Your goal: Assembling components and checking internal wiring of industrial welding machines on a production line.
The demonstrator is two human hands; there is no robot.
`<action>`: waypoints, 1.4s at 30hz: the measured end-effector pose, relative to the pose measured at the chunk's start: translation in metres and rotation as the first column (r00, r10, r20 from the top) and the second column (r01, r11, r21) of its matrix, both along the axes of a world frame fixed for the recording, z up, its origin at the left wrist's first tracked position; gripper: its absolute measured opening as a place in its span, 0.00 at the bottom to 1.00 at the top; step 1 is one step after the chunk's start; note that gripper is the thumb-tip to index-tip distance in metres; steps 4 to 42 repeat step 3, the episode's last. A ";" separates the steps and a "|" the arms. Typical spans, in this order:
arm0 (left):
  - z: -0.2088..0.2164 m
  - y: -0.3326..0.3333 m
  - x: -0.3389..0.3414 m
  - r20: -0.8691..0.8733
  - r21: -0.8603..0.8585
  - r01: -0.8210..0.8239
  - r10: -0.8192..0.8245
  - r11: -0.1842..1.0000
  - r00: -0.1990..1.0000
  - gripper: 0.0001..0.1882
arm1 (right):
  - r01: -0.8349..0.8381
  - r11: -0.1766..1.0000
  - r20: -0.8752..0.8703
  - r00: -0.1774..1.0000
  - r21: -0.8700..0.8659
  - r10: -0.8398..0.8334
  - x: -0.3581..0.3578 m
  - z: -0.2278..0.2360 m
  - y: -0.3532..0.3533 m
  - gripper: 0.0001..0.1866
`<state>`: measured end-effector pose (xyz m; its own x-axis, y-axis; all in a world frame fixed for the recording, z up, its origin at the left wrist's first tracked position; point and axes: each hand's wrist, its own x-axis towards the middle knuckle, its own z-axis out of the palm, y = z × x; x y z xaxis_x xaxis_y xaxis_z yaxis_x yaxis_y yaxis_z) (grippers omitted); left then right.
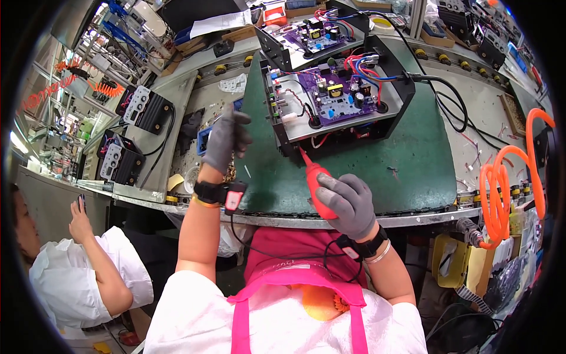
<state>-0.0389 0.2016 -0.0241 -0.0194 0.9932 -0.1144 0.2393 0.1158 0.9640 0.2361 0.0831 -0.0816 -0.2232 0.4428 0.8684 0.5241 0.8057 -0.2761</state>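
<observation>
My right hand (348, 200), in a grey glove, is closed around a red squeeze bottle (316, 180). The bottle's narrow nozzle points up and away, its tip close to the lower front corner of an open black metal housing (396, 112). Inside that housing lies a purple circuit board (339, 97) with red, blue and black wires. To the left of the housing my gloved left hand (227, 140) is raised, its fingers apart and partly bent, with nothing visible in it. Near it is a small blue bin (204, 140), partly hidden by the hand.
A second open housing (312, 38) stands behind on the green mat (407, 171). Two finished-looking black units (147, 109) sit at the left. An orange coiled hose (495, 194) hangs at the right. A seated person (88, 271) is at the lower left.
</observation>
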 end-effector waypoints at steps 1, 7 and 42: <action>-0.005 0.002 -0.020 -0.046 -0.036 -0.042 0.040 0.999 0.998 0.36 | -0.004 1.000 0.026 1.000 -0.023 0.005 -0.002 -0.002 0.002 0.19; -0.017 0.012 -0.060 -0.135 -0.126 -0.251 0.234 0.960 0.963 0.36 | -0.001 1.000 0.041 0.999 -0.006 0.002 -0.004 -0.007 0.005 0.20; -0.017 0.012 -0.060 -0.135 -0.126 -0.251 0.234 0.960 0.963 0.36 | -0.001 1.000 0.041 0.999 -0.006 0.002 -0.004 -0.007 0.005 0.20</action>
